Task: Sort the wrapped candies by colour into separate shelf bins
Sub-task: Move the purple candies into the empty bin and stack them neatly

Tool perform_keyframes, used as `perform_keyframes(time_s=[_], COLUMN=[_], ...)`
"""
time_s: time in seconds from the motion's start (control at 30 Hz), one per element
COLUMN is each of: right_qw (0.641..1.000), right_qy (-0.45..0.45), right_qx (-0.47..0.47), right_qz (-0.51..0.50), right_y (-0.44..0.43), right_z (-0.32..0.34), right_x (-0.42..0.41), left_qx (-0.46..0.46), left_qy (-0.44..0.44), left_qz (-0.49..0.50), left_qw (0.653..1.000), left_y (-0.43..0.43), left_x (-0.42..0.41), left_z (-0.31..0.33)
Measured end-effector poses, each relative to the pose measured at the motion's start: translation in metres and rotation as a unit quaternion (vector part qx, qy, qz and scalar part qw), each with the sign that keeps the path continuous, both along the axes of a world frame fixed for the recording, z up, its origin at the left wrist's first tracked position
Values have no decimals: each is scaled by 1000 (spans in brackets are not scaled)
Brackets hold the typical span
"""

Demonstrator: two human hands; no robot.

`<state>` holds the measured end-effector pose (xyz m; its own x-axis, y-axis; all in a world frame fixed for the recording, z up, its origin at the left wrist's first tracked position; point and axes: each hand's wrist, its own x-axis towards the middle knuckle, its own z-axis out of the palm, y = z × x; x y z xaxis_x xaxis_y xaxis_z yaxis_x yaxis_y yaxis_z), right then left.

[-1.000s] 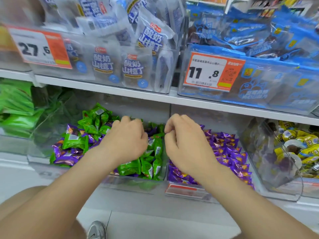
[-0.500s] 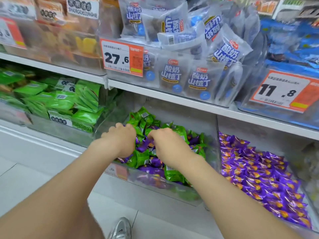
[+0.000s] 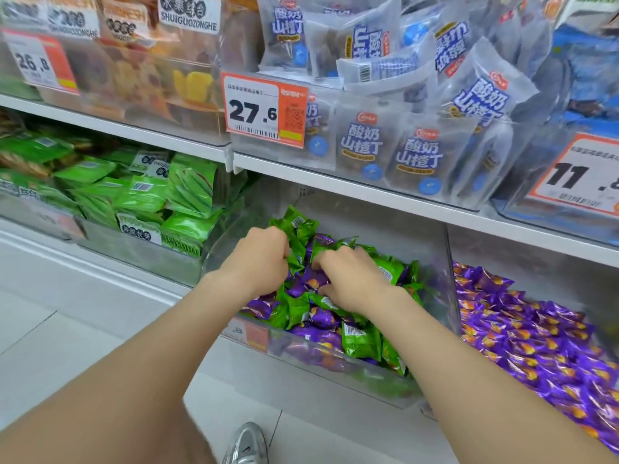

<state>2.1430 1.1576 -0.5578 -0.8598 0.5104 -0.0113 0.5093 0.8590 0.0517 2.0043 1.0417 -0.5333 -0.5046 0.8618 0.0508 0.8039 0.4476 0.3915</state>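
Observation:
A clear bin [image 3: 448,296] on the lower shelf holds green candies [image 3: 360,341] and purple candies [image 3: 323,336] mixed together. Both my hands are down in this pile. My left hand [image 3: 258,259] is curled at the back left of the pile, knuckles up, against green wrappers; its fingertips are hidden. My right hand [image 3: 351,279] sits just to its right, with thumb and fingers pinching a purple candy [image 3: 310,281]. The neighbouring bin on the right is filled with only purple candies [image 3: 536,356].
A bin of larger green packs [image 3: 144,195] stands to the left. The upper shelf [image 3: 335,182] overhangs the bins and carries white-and-blue snack bags [image 3: 418,155] and a 27.6 price tag [image 3: 264,110]. A grey shoe [image 3: 248,443] shows on the floor below.
My view has swung left and closer. My right hand has come from over the purple bin into the mixed bin, beside my left hand, and now pinches a purple candy.

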Motion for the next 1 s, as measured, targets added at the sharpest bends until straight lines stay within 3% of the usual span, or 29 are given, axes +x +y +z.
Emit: perform_keyframes(time_s=[0.1,0.17,0.3,0.47,0.53,0.67,0.8,0.9,1.0], right_qw=[992,968,875,769,742,734,669,659,611], right_qy=[98,193,330,413,417,430,451,463,498], right_qx=[-74,-148,-329,-467,-510,-505,-561,-553,-564], right_qz=[-21,-54,-130,-142,-125,-147,-185,-214,-247], right_y=[4,1,-11,-35,-42,-43,-33,-24,-15], right_z=[1,9,29,48,57,65,67,66,67], right_x=[5,8,18,53,67,94,118,132,146], left_qx=[62,102,201,290,309,325,244,208,230], left_qy=[-13,-39,-105,-267,-331,-458,-584,-589,-536], left_qz=[3,2,-14,-39,-23,10,-45,-100,-97], left_qw=[998,994,974,918,891,827,773,774,806], left_y=[-2,-2,-3,-11,-14,-13,-6,-1,5], left_x=[0,0,10,40,54,74,87,102,117], left_z=[0,-2,2,15,19,24,32,35,35])
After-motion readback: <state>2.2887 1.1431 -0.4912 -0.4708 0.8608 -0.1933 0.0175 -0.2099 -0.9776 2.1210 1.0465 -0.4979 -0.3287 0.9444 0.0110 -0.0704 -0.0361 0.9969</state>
